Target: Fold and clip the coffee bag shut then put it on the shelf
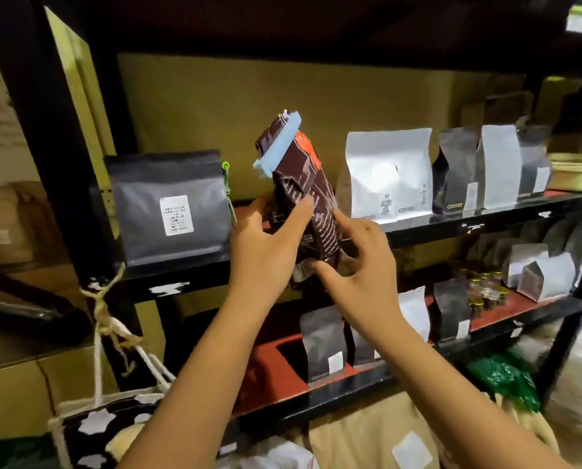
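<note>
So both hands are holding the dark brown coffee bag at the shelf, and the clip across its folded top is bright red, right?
Not quite. The head view shows the clip across the folded top is light blue, not bright red; red-orange appears only on the bag's label. The rest holds: the left hand and right hand both have a grip on the dark brown coffee bag at the black shelf.

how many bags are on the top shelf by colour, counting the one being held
Dark grey or black bags: 3
White bags: 2
Dark brown coffee bag, clipped, held by left hand and right hand: 1
Total: 6
</note>
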